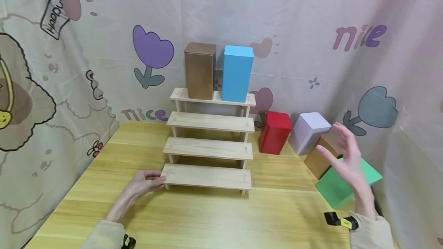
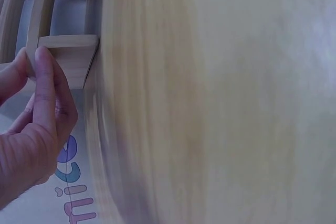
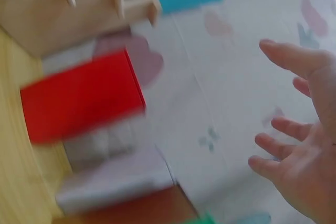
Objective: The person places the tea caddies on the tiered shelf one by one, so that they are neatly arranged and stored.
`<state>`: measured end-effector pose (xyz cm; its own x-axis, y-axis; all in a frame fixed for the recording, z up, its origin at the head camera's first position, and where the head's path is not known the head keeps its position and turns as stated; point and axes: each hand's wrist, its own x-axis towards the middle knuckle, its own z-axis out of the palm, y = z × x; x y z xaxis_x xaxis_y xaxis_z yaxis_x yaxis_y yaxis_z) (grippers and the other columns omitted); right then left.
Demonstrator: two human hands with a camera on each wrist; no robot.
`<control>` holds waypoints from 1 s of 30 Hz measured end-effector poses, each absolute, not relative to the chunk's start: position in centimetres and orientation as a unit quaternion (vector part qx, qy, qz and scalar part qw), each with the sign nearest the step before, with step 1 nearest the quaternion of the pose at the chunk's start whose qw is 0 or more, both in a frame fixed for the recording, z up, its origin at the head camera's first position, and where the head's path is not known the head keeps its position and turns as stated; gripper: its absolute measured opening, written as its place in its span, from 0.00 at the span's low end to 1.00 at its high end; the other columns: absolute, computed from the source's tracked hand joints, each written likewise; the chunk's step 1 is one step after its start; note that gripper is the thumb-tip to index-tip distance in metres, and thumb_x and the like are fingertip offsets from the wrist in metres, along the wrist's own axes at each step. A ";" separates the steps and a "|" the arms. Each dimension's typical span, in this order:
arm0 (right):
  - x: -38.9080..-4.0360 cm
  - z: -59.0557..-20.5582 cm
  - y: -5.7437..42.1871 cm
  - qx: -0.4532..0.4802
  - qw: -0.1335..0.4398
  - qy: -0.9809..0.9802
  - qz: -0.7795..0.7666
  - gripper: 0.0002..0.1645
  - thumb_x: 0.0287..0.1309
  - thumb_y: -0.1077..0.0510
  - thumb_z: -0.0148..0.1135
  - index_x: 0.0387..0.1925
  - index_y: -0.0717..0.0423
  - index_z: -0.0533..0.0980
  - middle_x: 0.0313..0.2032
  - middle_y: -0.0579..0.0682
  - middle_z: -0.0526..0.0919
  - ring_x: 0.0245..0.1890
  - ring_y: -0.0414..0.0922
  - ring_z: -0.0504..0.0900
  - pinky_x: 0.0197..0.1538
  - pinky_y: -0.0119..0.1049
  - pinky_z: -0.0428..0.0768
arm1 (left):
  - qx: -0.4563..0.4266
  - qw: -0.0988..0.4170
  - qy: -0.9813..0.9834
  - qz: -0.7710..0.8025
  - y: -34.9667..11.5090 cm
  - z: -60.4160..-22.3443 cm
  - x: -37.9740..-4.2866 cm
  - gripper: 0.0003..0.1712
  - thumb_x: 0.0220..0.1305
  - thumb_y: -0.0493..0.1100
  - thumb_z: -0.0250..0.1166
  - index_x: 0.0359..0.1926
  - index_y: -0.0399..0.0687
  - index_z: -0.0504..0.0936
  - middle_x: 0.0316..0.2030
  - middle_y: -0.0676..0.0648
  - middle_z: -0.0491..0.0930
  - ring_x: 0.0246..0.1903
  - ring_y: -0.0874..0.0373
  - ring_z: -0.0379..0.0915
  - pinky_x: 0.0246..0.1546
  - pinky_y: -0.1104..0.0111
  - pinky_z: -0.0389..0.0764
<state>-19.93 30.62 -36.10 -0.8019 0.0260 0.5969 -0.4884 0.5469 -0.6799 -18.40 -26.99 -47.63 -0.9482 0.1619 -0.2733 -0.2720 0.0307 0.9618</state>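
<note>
A pale wooden four-step display stand (image 1: 207, 148) sits on the table. My left hand (image 1: 147, 181) pinches the left end of its lowest step, and the left wrist view shows the thumb and fingers (image 2: 45, 85) on either side of the board's end. On the top step stand a brown box (image 1: 200, 73) and a light blue box (image 1: 237, 74), side by side and upright. My right hand (image 1: 347, 160) is held up at the right with fingers spread and nothing in it. In the head view it overlaps a green box (image 1: 335, 187) and an orange-brown box (image 1: 320, 160).
To the right of the stand, a red box (image 1: 275, 133) and a pale lilac box (image 1: 308, 133) stand near the table's back edge. A printed cloth (image 1: 294, 18) hangs behind and around the wooden table (image 1: 194, 222).
</note>
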 end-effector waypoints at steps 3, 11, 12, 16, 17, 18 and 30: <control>-18.6 -36.7 32.7 0.108 0.286 -0.842 0.444 0.51 0.51 0.76 0.69 0.74 0.53 0.60 0.72 0.35 0.61 0.70 0.26 0.62 0.71 0.09 0.61 | -0.034 0.157 0.705 0.691 -27.0 -47.7 -18.4 0.31 0.67 0.27 0.61 0.62 0.08 0.58 0.37 0.47 0.81 0.36 0.63 0.83 0.45 0.75 0.90; -16.6 -38.4 35.9 0.002 0.279 -0.855 0.437 0.44 0.59 0.67 0.68 0.74 0.44 0.63 0.76 0.43 0.56 0.72 0.30 0.58 0.71 0.06 0.55 | -0.035 0.159 0.701 0.694 -27.0 -47.8 -18.5 0.31 0.68 0.27 0.60 0.62 0.08 0.57 0.37 0.47 0.81 0.36 0.63 0.83 0.46 0.75 0.90; -16.6 -38.6 36.1 -0.008 0.278 -0.855 0.437 0.43 0.60 0.65 0.67 0.74 0.43 0.63 0.77 0.43 0.55 0.73 0.30 0.57 0.71 0.06 0.54 | -0.034 0.159 0.702 0.693 -27.0 -47.8 -18.5 0.31 0.68 0.27 0.60 0.63 0.08 0.56 0.38 0.46 0.80 0.36 0.64 0.83 0.46 0.75 0.90; -16.4 -39.2 36.6 -0.045 0.272 -0.854 0.440 0.41 0.62 0.61 0.67 0.73 0.39 0.64 0.78 0.41 0.54 0.76 0.32 0.52 0.81 0.21 0.48 | -0.033 0.158 0.703 0.693 -27.0 -47.8 -18.5 0.32 0.68 0.27 0.60 0.63 0.08 0.56 0.38 0.46 0.80 0.36 0.64 0.83 0.46 0.76 0.90; -16.4 -39.3 36.8 -0.052 0.272 -0.853 0.443 0.40 0.62 0.60 0.67 0.73 0.39 0.64 0.78 0.40 0.54 0.77 0.32 0.51 0.83 0.27 0.46 | -0.034 0.158 0.704 0.692 -27.0 -47.8 -18.5 0.32 0.68 0.27 0.60 0.63 0.08 0.56 0.39 0.46 0.80 0.36 0.64 0.82 0.46 0.76 0.90; -16.4 -39.5 36.9 -0.060 0.270 -0.852 0.445 0.40 0.62 0.59 0.68 0.72 0.38 0.64 0.78 0.39 0.54 0.77 0.33 0.50 0.85 0.34 0.43 | -0.035 0.158 0.704 0.692 -27.0 -47.8 -18.5 0.32 0.68 0.27 0.60 0.63 0.08 0.55 0.39 0.46 0.80 0.36 0.64 0.82 0.46 0.76 0.90; -16.2 -41.4 37.9 -0.124 0.293 -0.832 0.455 0.38 0.55 0.58 0.72 0.68 0.45 0.71 0.76 0.43 0.58 0.76 0.36 0.54 0.85 0.51 0.42 | -0.037 0.158 0.708 0.687 -27.0 -48.0 -18.6 0.32 0.69 0.27 0.60 0.63 0.08 0.56 0.39 0.46 0.80 0.37 0.64 0.83 0.46 0.76 0.90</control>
<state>-16.21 37.91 -41.39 -0.7979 0.4727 0.3739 -0.0599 0.5552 -0.8296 -18.59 -27.03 -47.98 -0.9472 0.1651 -0.2749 -0.2697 0.0535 0.9615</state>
